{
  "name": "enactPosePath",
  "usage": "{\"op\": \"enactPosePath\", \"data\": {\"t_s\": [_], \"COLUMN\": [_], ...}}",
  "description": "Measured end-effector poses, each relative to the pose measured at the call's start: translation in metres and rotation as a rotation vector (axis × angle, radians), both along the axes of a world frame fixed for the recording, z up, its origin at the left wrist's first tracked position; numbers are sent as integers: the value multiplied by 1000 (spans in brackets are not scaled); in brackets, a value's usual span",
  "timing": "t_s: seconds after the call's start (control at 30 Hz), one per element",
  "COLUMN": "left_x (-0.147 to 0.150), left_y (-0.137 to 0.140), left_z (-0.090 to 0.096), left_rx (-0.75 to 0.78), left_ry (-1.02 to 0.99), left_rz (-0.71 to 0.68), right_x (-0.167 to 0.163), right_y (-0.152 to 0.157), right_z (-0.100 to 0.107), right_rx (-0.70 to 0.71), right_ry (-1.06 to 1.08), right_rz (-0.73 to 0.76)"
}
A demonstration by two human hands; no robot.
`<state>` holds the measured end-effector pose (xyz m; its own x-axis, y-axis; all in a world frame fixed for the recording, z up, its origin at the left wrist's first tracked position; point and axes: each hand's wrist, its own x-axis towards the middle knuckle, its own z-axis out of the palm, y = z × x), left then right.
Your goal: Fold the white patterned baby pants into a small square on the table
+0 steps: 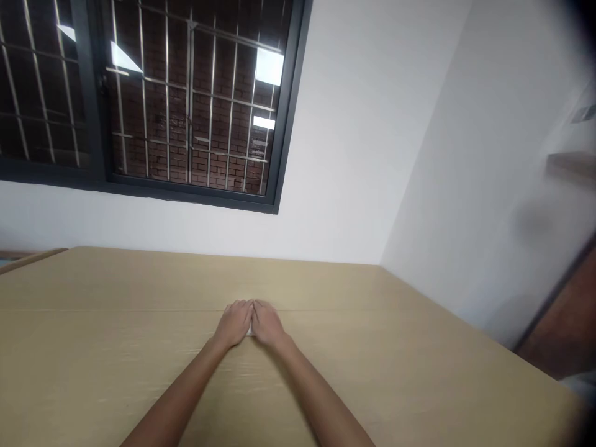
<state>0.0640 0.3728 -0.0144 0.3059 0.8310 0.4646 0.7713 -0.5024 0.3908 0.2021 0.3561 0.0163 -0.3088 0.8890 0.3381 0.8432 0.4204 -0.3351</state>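
Note:
My left hand (235, 323) and my right hand (267, 323) rest side by side on the yellowish tabletop (116, 366), fingertips meeting at the top. Between them shows a sliver of a small white thing (250, 331), mostly covered by both palms. Its kind cannot be made out. The fingers of each hand look curled and pressed together over it. Both forearms reach forward from the bottom of the view.
A thin seam (139, 310) crosses the tabletop at the hands. Behind it stands a white wall (344, 155) with a dark-framed, barred window (186, 192). The right table edge runs along another wall, near a reddish-brown panel (559, 316).

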Motion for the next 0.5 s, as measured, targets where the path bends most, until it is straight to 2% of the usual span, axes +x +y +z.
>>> {"op": "enactPosePath", "data": {"t_s": [0.13, 0.3, 0.5], "left_x": [-4, -3, -2], "left_y": [-6, -7, -1], "left_z": [-4, -6, -19], "left_rx": [-13, -20, -43], "left_ry": [44, 62, 83], "left_rz": [47, -19, -28], "right_x": [3, 10, 18], "right_y": [5, 9, 10], "right_z": [-11, -23, -38], "right_rx": [-16, 16, -3], "right_ry": [11, 7, 12], "right_rz": [102, 167, 207]}}
